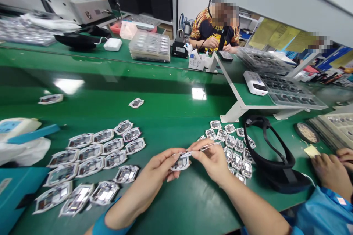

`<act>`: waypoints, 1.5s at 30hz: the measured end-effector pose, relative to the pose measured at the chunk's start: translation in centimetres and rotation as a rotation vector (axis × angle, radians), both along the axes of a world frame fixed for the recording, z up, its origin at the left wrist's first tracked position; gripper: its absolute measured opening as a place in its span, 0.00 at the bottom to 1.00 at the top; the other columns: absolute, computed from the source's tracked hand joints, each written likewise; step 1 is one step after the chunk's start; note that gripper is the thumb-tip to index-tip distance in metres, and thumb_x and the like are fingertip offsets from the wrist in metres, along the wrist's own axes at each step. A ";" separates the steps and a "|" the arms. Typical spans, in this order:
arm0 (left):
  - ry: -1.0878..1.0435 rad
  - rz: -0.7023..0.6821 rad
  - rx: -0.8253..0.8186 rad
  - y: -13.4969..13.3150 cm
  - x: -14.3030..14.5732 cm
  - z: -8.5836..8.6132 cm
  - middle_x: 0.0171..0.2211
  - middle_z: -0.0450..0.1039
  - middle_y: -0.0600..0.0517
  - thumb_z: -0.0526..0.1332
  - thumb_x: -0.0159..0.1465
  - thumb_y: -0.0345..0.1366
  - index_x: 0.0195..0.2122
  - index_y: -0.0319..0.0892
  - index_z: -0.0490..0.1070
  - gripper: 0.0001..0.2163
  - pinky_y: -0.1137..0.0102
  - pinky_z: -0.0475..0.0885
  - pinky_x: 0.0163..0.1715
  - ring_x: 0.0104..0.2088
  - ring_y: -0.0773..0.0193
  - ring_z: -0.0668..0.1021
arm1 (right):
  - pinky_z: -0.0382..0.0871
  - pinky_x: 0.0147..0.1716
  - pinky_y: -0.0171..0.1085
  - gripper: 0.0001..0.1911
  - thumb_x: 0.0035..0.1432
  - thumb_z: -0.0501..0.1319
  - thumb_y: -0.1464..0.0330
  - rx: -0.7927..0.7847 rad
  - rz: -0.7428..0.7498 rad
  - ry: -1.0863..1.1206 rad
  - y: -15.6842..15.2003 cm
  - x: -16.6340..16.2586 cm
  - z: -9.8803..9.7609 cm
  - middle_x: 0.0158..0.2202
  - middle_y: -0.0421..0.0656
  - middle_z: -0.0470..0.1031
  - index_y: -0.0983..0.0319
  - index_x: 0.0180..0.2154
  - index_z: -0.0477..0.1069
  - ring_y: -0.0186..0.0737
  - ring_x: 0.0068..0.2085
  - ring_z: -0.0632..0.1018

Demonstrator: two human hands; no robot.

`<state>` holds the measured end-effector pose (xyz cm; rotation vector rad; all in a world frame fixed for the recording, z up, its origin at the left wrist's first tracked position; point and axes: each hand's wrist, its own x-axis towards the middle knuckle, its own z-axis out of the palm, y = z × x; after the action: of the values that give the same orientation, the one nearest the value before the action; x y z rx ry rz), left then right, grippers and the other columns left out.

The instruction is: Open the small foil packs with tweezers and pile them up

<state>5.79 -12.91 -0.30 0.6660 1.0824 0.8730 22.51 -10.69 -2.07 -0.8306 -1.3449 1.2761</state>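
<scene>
My left hand (160,167) grips a small white-framed electronic housing (181,163) by its left edge, fingers and thumb closed on it. Thin metal tweezers (207,146) are pinched in my right hand (215,161), their tips at the top of that housing, touching or very close. What the tips hold, if anything, is too small to make out. Left of my hands lie rows of similar housings (91,166), open side up with their electronics showing. A second, tighter group of housings (236,161) sits just beyond and right of my right hand.
A black head strap device (271,154) lies right of my right forearm. Beside it are a co-worker's hand (331,170) and a round dish (306,132). A white-legged raised shelf (239,108) stands behind. Blue bins (19,198) are at left; another person sits across the bench.
</scene>
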 end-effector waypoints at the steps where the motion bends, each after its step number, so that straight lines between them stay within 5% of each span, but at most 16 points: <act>1: -0.010 0.011 0.001 -0.1 0.0 -0.1 0.30 0.73 0.51 0.67 0.53 0.44 0.37 0.42 0.78 0.13 0.72 0.63 0.25 0.27 0.66 0.69 | 0.74 0.34 0.39 0.04 0.56 0.66 0.66 0.062 -0.013 -0.046 -0.1 0.0 0.1 0.32 0.43 0.80 0.59 0.32 0.74 0.40 0.35 0.80; 6: 0.058 0.004 0.060 -0.5 0.1 -0.4 0.31 0.76 0.50 0.65 0.55 0.42 0.44 0.41 0.77 0.17 0.70 0.64 0.29 0.29 0.63 0.69 | 0.71 0.40 0.44 0.03 0.57 0.65 0.71 0.405 -0.059 -0.252 -0.2 0.3 0.5 0.32 0.43 0.82 0.57 0.33 0.76 0.43 0.35 0.81; 10: 0.170 -0.017 0.157 -0.4 0.3 -0.8 0.29 0.76 0.51 0.65 0.55 0.41 0.48 0.40 0.75 0.20 0.70 0.64 0.29 0.27 0.63 0.69 | 0.71 0.39 0.44 0.04 0.58 0.64 0.72 0.467 -0.050 -0.309 -0.1 0.4 0.7 0.32 0.42 0.82 0.56 0.33 0.76 0.42 0.35 0.81; 14: 0.216 0.004 0.184 -0.3 0.5 -1.4 0.23 0.73 0.53 0.63 0.57 0.44 0.45 0.38 0.76 0.19 0.71 0.62 0.24 0.24 0.64 0.69 | 0.71 0.40 0.44 0.03 0.57 0.65 0.71 0.392 -0.061 -0.276 -0.2 0.3 0.7 0.32 0.42 0.82 0.57 0.32 0.76 0.43 0.35 0.81; 21: 0.208 0.036 0.170 -0.1 0.4 -1.6 0.20 0.71 0.53 0.63 0.57 0.44 0.41 0.38 0.78 0.16 0.72 0.60 0.21 0.22 0.65 0.68 | 0.73 0.38 0.39 0.02 0.58 0.63 0.68 0.030 -0.076 -0.123 -0.2 0.2 0.4 0.34 0.44 0.79 0.60 0.34 0.73 0.39 0.36 0.79; 32: 0.097 0.056 0.052 -0.2 0.5 -1.2 0.23 0.74 0.51 0.65 0.55 0.43 0.40 0.39 0.79 0.16 0.72 0.62 0.22 0.23 0.66 0.68 | 0.70 0.28 0.33 0.09 0.55 0.64 0.62 -0.159 -0.021 -0.094 0.5 0.3 0.3 0.25 0.37 0.73 0.61 0.29 0.71 0.34 0.27 0.75; 39: -0.023 0.106 -0.043 0.0 0.6 -0.8 0.28 0.76 0.48 0.67 0.52 0.41 0.38 0.39 0.79 0.14 0.70 0.63 0.23 0.25 0.64 0.71 | 0.72 0.36 0.38 0.05 0.56 0.65 0.65 -0.030 -0.150 -0.070 0.1 0.0 0.2 0.32 0.42 0.77 0.60 0.32 0.72 0.39 0.34 0.78; 45: -0.077 0.103 -0.063 -0.1 0.7 -1.0 0.29 0.77 0.50 0.70 0.50 0.41 0.37 0.40 0.80 0.15 0.72 0.64 0.23 0.25 0.66 0.71 | 0.75 0.30 0.36 0.06 0.54 0.66 0.64 -0.067 -0.126 0.007 0.0 -0.4 -0.1 0.30 0.40 0.77 0.59 0.31 0.73 0.38 0.32 0.78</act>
<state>6.44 -12.98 -1.27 0.5238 1.0777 0.9422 22.09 -10.73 -2.18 -0.9419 -1.2306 1.2299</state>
